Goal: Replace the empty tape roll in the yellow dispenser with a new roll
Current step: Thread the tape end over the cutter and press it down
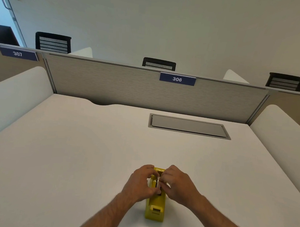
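Both forearms reach in toward the yellow dispenser, which sits near the front of the white tabletop. Left hand and right hand have fingers pinched at the roll slot; what they clamp is hidden. Judged best: steady the body and lift straight up. Open room all round; edges well apart.

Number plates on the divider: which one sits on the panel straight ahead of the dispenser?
The 306 plate, clipped to the top of the panel facing the dispenser. The 307 plate is on the next panel, far left.
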### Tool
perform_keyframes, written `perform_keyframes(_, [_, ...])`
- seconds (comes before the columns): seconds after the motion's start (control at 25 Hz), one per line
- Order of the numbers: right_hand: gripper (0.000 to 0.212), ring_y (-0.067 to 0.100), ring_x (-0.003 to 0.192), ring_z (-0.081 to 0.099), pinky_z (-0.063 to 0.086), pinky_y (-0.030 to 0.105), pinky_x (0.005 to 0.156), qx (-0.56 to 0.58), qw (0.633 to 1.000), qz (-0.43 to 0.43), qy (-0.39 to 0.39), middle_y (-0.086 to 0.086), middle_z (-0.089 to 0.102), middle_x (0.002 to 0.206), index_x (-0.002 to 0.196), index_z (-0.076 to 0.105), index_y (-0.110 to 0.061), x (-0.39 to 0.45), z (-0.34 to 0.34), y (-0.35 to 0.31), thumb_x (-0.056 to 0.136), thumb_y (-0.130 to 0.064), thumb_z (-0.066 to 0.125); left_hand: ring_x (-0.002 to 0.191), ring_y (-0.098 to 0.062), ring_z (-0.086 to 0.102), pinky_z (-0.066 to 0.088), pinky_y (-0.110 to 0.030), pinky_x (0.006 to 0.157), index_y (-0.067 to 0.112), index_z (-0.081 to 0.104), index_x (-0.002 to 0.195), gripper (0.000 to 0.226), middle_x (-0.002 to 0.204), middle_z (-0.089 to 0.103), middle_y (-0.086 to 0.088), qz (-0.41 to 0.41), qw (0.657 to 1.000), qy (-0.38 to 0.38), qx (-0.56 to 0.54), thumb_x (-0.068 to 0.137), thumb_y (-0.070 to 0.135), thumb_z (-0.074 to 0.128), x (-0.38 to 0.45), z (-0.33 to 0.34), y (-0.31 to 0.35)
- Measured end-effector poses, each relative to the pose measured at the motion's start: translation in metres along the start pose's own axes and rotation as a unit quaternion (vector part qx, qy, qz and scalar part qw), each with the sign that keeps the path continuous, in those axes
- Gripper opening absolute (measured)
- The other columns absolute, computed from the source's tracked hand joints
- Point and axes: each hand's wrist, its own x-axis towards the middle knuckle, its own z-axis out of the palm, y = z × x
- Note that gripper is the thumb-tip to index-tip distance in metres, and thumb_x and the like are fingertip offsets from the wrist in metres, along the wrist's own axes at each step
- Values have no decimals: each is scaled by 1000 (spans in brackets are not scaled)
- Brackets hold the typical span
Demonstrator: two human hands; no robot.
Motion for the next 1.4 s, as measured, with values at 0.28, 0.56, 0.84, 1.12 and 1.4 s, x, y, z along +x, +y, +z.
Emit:
perform_keyframes(0.28, [25, 14, 87, 51, 50, 30, 57, -33, 999, 13, -23, 0, 60, 97, 97, 56, -16, 1, 5, -3, 99, -35, 40, 103, -6, 57, 49, -16, 84, 34, 64, 104, 52, 128, 53, 16, 20, 1000, 8, 23, 58, 49, 83, -1, -2, 4])
perform_keyframes(0.56, [20, 12, 86, 49, 46, 26, 59, 11, 1000, 26, -1, -3, 58, 99, 100, 55, -18, -3, 8, 1, 99, -34, 43, 138, -12, 41, 37, -31, 112, 37, 56, 113, 55, 153, 42, 12, 26, 999, -5, 40, 64, 55, 74, -5, 2, 5])
perform_keyframes(0.84, [18, 5, 81, 50, 48, 21, 67, 146, 985, 90, 8, -8, 66, 86, 98, 71, -27, -4, 8, 2, 82, -36, 70, 123, -9, 50, 38, -13, 91, 33, 60, 108, 50, 134, 55, 11, 39, 998, 6, 38, 65, 52, 73, -1, 1, 4])
perform_keyframes(1.12, [15, 8, 78, 57, 45, 22, 70, 185, 971, 150, 25, -6, 74, 78, 84, 79, -27, 6, 9, 1, 78, -14, 76, 130, -10, 46, 47, -33, 103, 37, 59, 106, 53, 143, 49, 11, 26, 999, -5, 44, 59, 52, 79, 1, 0, 2])
perform_keyframes(1.4, [9, 11, 82, 50, 47, 26, 72, 125, 983, 135, 6, -1, 68, 88, 91, 71, -19, 6, 7, -5, 91, -18, 62, 131, -10, 46, 47, -34, 105, 39, 58, 111, 60, 144, 48, 12, 18, 999, -13, 46, 58, 60, 78, 1, -1, -1])
